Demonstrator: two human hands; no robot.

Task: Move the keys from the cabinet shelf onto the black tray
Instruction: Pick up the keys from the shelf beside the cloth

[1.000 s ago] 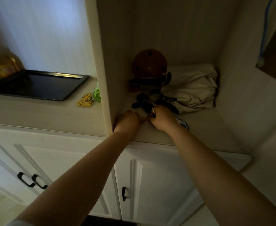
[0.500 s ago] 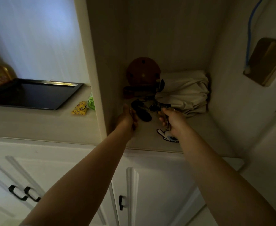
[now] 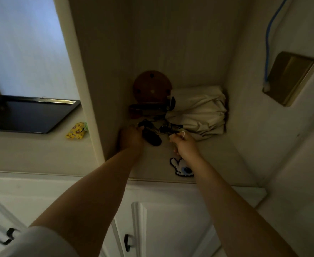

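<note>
Keys (image 3: 153,135), a loose, jangly tangle of dark fobs and rings on the shelf (image 3: 217,160) before the cloth bundle (image 3: 200,110), look light, best lifted by rings: right hand (image 3: 185,145) pinches one, left hand (image 3: 131,138) grips a fob.

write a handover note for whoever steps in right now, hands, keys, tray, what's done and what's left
Left hand: on the shelf, at the dark key fob; whether it grips is unclear.
Right hand: pinching a key ring from the keys, which lie in front of the folded cloth.
Tray: on the counter left of the cabinet, no keys visible on it.
Done: keys reached, right grip made.
Left: lift the keys out, carry them left past the divider, set them on the tray.
</note>
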